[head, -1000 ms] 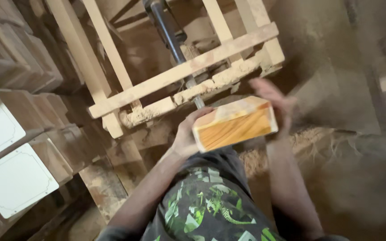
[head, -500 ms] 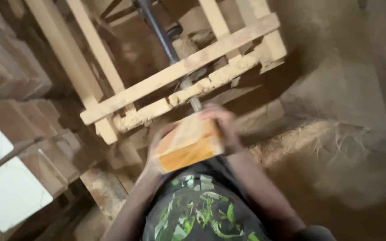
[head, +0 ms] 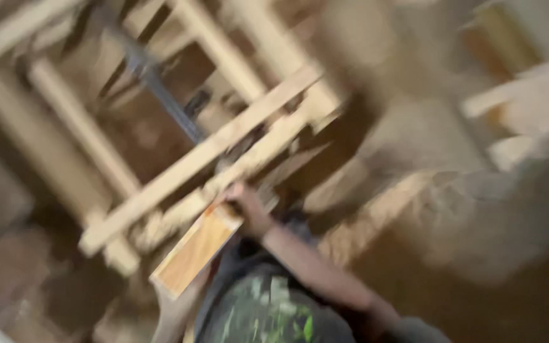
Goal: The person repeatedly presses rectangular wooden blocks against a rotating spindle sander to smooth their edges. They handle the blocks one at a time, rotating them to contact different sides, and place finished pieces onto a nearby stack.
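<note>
Holding the block (head: 197,249) against the frame (head: 223,152), right hand (head: 244,202) clamped on its far end; left hand unseen. Next: steady alignment.

Floor (head: 478,279) below me: bare brown earth, dusted with sawdust. On it: pale wooden frame (head: 211,159); sawdust heap (head: 376,216) beside it.

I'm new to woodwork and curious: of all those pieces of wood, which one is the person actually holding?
The flat orange-faced wooden block, tilted, with the right hand on its upper end. The pale slats of the wooden frame above it are bare, fixed and unheld.
</note>
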